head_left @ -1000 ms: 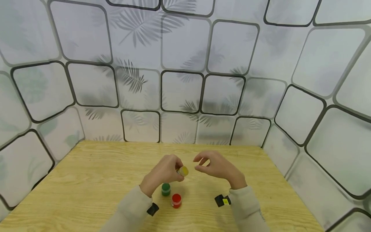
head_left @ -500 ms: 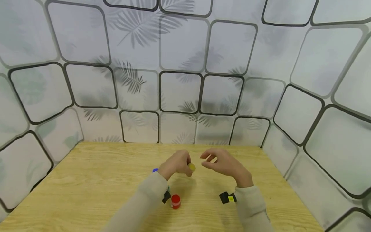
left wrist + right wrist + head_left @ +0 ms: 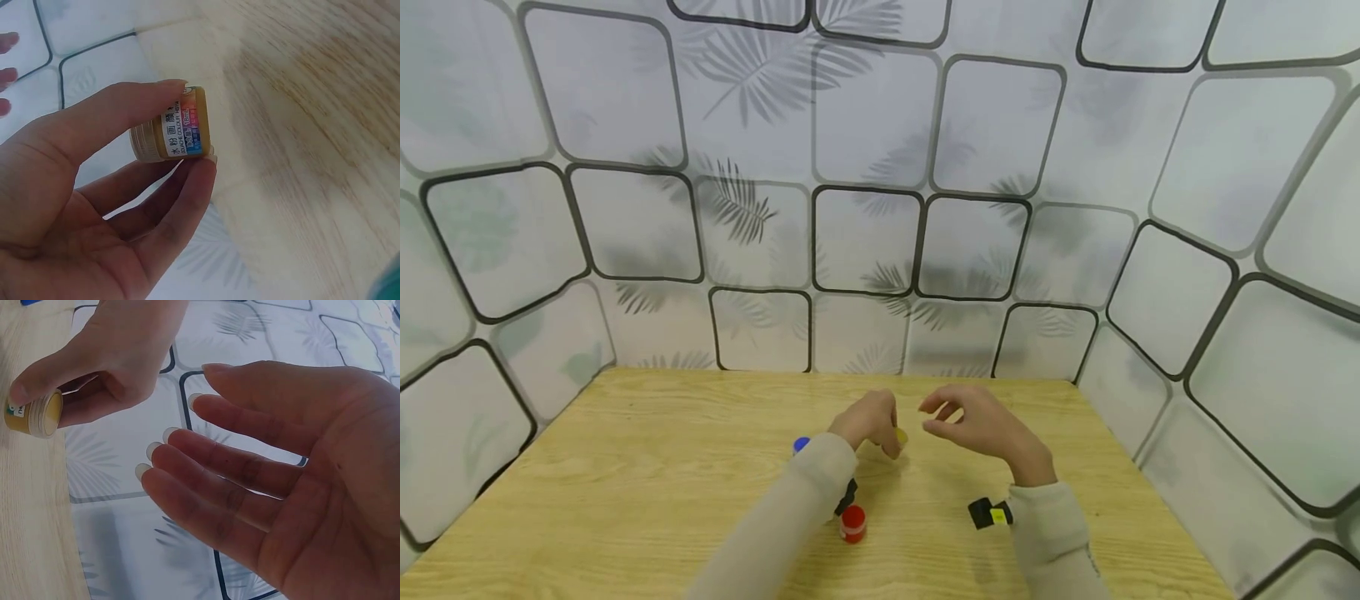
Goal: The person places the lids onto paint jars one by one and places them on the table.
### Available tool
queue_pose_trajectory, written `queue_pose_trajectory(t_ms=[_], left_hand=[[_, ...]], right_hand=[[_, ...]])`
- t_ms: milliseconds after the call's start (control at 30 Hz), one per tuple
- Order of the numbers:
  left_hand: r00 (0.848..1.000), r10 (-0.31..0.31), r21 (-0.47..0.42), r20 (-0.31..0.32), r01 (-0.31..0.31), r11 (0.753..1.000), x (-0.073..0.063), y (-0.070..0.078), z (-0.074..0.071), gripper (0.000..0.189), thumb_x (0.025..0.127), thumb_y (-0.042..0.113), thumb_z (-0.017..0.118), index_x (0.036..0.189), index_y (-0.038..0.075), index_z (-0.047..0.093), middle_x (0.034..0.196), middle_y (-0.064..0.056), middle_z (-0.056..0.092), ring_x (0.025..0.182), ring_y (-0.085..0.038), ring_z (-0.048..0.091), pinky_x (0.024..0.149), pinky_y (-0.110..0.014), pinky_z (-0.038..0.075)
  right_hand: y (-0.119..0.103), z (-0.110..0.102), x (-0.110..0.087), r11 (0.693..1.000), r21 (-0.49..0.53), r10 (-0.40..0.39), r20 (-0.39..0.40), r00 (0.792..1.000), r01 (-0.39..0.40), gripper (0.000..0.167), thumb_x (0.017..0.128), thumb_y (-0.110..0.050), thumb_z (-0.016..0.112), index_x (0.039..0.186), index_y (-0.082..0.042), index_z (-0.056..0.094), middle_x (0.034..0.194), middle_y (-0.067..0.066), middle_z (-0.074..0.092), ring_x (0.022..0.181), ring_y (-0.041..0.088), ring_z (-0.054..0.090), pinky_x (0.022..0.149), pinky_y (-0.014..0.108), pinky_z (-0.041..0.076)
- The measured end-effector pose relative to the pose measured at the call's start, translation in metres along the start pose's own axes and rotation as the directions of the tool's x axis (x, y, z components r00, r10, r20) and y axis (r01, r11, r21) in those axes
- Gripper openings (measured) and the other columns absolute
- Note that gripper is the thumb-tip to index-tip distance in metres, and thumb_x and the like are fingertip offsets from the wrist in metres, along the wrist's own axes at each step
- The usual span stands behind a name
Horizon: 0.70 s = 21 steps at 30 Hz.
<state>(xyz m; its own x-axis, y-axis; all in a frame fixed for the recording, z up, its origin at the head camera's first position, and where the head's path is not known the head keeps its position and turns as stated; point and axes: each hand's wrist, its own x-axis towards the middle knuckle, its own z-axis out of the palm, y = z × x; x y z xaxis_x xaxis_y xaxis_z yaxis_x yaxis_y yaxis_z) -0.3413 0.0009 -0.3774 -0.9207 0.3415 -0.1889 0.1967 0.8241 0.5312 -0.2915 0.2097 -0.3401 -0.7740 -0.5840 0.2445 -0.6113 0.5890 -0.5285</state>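
My left hand (image 3: 868,419) pinches a small jar of yellow gouache paint (image 3: 181,125) between thumb and fingertips, just over the table. The label faces the left wrist camera, and the clear lid points toward the right hand in the right wrist view. My right hand (image 3: 973,421) hovers a short way to the right, fingers loosely bent and nothing in them. A red-lidded jar (image 3: 853,524) stands on the table beside the left wrist. Behind the left forearm shows a blue-lidded jar (image 3: 801,446), partly covered by the sleeve.
The wooden table (image 3: 647,483) reaches to a patterned curtain (image 3: 865,242) at the back and sides. Part of a green thing (image 3: 387,284) shows at the corner of the left wrist view; the left arm hides it from the head view.
My left hand has carried the yellow jar right and lowered it toward the table. Its forearm now covers the green jar, and the blue lid has come into sight. The right hand shifted slightly right.
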Motion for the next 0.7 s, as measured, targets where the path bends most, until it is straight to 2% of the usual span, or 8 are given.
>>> queue_pose_trajectory(t_ms=[100, 333, 700], left_hand=[[0.999, -0.034, 0.011, 0.007, 0.033, 0.999, 0.003, 0.0, 0.002, 0.021, 0.073, 0.003, 0.087, 0.079, 0.008, 0.068, 0.083, -0.002, 0.07, 0.078, -0.018, 0.065, 0.072, -0.041, 0.056], [0.997, -0.075, 0.001, -0.002, 0.075, 0.997, 0.008, -0.002, 0.009, 0.036, 0.072, -0.003, 0.084, 0.092, 0.007, 0.056, 0.084, -0.005, 0.059, 0.073, -0.019, 0.053, 0.064, -0.033, 0.044], [0.995, -0.094, 0.002, -0.014, 0.094, 0.996, 0.012, -0.002, 0.014, 0.04, 0.071, -0.01, 0.079, 0.103, 0.003, 0.06, 0.086, -0.009, 0.059, 0.069, -0.021, 0.053, 0.058, -0.032, 0.041]], right_hand=[[0.0, 0.0, 0.001, 1.0, 0.0, -0.003, 0.002, 1.0, 0.003, 0.024, 0.099, -0.019, 0.07, 0.118, -0.005, 0.072, 0.118, 0.015, 0.073, 0.098, 0.026, 0.072, 0.075, 0.023, 0.058], [-0.003, 0.0, 0.002, 1.0, 0.0, 0.004, 0.007, 1.0, -0.004, 0.024, 0.098, -0.019, 0.071, 0.118, -0.006, 0.072, 0.117, 0.013, 0.073, 0.098, 0.025, 0.072, 0.075, 0.023, 0.058], [-0.001, 0.0, 0.001, 1.0, 0.006, 0.008, 0.02, 1.0, -0.008, 0.024, 0.099, -0.02, 0.07, 0.117, -0.005, 0.072, 0.117, 0.014, 0.073, 0.097, 0.024, 0.073, 0.076, 0.024, 0.059]])
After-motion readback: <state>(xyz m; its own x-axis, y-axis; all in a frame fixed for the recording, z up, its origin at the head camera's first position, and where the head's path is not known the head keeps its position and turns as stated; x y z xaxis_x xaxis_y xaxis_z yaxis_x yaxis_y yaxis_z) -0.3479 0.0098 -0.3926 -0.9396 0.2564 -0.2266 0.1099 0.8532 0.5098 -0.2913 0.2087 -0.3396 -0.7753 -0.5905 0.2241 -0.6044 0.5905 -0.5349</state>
